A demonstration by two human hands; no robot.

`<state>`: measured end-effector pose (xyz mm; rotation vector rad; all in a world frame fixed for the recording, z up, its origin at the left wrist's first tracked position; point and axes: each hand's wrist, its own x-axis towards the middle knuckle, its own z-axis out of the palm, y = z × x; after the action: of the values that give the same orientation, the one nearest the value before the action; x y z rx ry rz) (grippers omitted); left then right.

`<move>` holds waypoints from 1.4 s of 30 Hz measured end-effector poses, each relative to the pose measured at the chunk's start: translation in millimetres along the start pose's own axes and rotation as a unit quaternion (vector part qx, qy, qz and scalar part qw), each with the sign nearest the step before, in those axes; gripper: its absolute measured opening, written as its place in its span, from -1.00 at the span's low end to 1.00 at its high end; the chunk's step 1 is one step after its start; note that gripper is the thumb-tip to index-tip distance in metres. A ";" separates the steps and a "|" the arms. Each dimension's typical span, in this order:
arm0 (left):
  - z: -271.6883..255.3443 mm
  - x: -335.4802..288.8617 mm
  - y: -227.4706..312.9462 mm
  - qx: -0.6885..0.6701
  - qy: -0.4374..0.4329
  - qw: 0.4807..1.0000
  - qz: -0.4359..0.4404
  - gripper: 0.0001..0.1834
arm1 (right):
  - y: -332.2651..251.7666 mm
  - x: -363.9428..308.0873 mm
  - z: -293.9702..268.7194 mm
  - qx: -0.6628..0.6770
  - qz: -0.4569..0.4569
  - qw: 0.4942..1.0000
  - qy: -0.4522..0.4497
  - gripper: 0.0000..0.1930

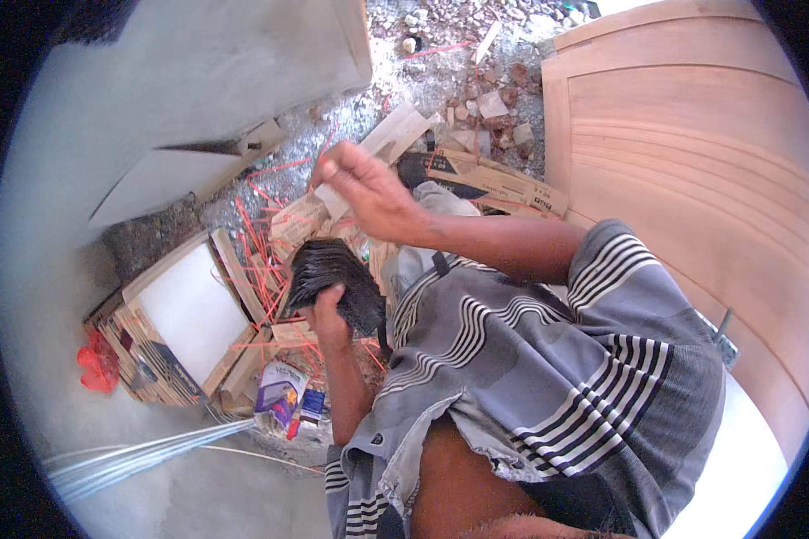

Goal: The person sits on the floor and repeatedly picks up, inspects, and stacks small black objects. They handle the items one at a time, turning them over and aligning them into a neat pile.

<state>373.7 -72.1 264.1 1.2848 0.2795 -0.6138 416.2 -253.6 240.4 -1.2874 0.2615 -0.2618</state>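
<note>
My left hand (330, 310) grips a dark, ribbed bundle (333, 274) that looks like many thin black layers pressed together; its exact kind is unclear. The thumb lies on the near face of the bundle, and the other fingers are mostly hidden behind it. Above and to the right of it, my right hand (368, 190) is raised with its fingers curled together. Whether anything small is between those fingertips cannot be made out. A pale piece (333, 201) shows just below the fingers, in front of torn cardboard (391, 135).
Red straps (253, 235) lie tangled over the cardboard scraps. At left stands a stack of boxed tiles (198, 310) beside a red plastic bag (99, 361). A printed packet (280, 391) and pale blue cables (153, 454) lie nearer. Wooden door panels (683, 135) stand right; rubble (503, 99) covers the far ground.
</note>
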 end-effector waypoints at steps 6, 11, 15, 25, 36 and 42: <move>45.8 49.9 -31.9 0.019 0.019 0.997 -0.072 -0.41 | 28.4 19.2 -27.8 -0.049 0.050 0.997 0.039 -0.75; 69.8 58.0 -65.0 -0.019 0.017 0.995 -0.096 -0.54 | 109.2 21.0 -138.4 -0.184 0.152 0.959 0.154 -0.68; 88.8 44.6 -109.0 0.075 0.145 0.983 -0.089 -0.64 | 178.7 12.0 -270.5 -0.267 0.349 0.885 0.154 -0.54; 100.2 13.8 -210.8 0.150 0.334 0.860 -0.355 -0.55 | 398.4 12.2 -422.2 -0.371 0.538 0.747 0.122 -0.51; 88.0 -8.2 -240.5 0.157 0.407 0.850 -0.295 -0.59 | 501.5 -23.9 -428.7 -0.354 0.513 0.770 0.134 -0.52; 86.6 -26.6 -227.4 0.071 0.341 0.878 -0.328 -0.54 | 347.5 -52.0 -437.0 0.146 0.559 0.788 0.213 -0.66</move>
<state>210.5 -181.9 118.3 1.5207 1.3186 -0.7339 236.8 -542.3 -205.6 -0.5736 1.2657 0.4323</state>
